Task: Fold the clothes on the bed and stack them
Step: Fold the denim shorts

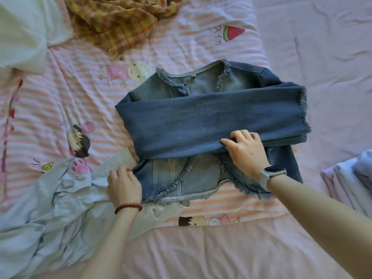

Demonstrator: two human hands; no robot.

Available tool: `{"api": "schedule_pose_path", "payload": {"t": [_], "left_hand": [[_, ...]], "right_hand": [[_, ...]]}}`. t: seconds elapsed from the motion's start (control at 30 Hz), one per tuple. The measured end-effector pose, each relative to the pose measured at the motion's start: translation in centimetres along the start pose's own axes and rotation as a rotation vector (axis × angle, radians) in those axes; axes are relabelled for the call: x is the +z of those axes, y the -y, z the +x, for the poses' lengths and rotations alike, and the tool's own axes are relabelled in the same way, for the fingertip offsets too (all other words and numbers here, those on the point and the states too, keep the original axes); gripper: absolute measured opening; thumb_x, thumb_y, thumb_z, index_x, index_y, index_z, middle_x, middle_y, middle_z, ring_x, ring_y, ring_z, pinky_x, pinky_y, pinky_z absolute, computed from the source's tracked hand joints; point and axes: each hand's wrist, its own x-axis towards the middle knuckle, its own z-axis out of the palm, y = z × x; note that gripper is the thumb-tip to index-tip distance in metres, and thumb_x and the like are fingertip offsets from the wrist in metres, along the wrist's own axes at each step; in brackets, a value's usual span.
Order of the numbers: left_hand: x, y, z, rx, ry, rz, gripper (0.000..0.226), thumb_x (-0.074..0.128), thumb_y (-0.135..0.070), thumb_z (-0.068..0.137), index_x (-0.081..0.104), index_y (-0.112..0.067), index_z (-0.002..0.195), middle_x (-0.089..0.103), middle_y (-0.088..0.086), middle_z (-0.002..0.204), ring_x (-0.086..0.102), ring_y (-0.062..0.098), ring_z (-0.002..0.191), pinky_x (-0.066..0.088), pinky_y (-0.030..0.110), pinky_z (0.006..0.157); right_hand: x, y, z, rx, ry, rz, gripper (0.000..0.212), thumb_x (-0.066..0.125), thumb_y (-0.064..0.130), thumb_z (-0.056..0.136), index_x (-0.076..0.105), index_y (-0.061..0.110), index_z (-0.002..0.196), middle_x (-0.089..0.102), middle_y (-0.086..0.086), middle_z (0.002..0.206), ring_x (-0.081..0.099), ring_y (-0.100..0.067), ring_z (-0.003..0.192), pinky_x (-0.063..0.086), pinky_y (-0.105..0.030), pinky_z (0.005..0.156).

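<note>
A blue denim jacket (201,121) with frayed edges lies flat on the bed, front up, collar away from me. Both sleeves are folded across its chest in a wide band. My left hand (123,185) pinches the jacket's lower left corner at the hem. My right hand (246,152), with a watch on the wrist, grips the near edge of the folded sleeve band toward the right. A yellow plaid garment (116,19) lies crumpled at the far edge of the bed.
The pink striped cartoon sheet (181,47) covers the bed, with a plain pink quilt (322,47) to the right. A pale blue garment (46,214) is bunched at the near left. A white pillow (22,31) sits far left. Folded pale cloth (352,178) lies at the right edge.
</note>
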Motion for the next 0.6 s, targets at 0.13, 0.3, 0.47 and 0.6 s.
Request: {"api": "schedule_pose_path", "payload": {"t": [0.13,0.3,0.47,0.6], "left_hand": [[0.1,-2.3,-1.0,0.298,-0.080,0.009,0.032,0.065,-0.008,0.078,0.060,-0.003,0.109,0.053,0.024,0.115,0.049,0.043,0.104,0.041,0.052,0.082],[2.1,-5.5,-0.1,0.523,0.086,0.066,0.060,0.068,-0.027,0.081,0.048,-0.010,0.134,0.033,0.022,0.145,0.029,0.043,0.134,0.025,0.058,0.105],[3.1,-7.4,1.1,0.521,0.176,0.126,0.066,0.045,-0.051,0.080,0.045,-0.020,0.138,0.025,0.016,0.152,0.014,0.039,0.141,0.003,0.064,0.107],[3.7,-10.3,3.4,0.609,0.132,0.171,0.059,0.060,-0.035,0.084,0.044,-0.016,0.138,0.027,0.016,0.151,0.014,0.039,0.141,0.002,0.068,0.105]], "right_hand": [[-0.4,0.2,0.3,-0.020,-0.094,-0.009,0.019,0.078,0.002,0.069,0.073,0.009,0.085,0.062,-0.009,0.076,0.059,-0.030,0.067,0.044,-0.035,0.061],[-2.0,-1.6,0.9,-0.101,-0.219,0.005,0.019,0.069,0.003,0.078,0.072,0.011,0.095,0.060,-0.008,0.077,0.057,-0.029,0.067,0.036,-0.036,0.067],[-2.4,-5.1,-2.1,0.071,-0.079,0.105,0.023,0.065,0.014,0.083,0.070,0.009,0.105,0.062,-0.012,0.089,0.061,-0.034,0.085,0.044,-0.045,0.077],[-2.9,-8.4,-0.9,0.681,-0.107,0.272,0.050,0.059,0.019,0.090,0.045,-0.001,0.133,0.048,-0.023,0.127,0.042,-0.040,0.118,0.035,-0.049,0.096]]}}
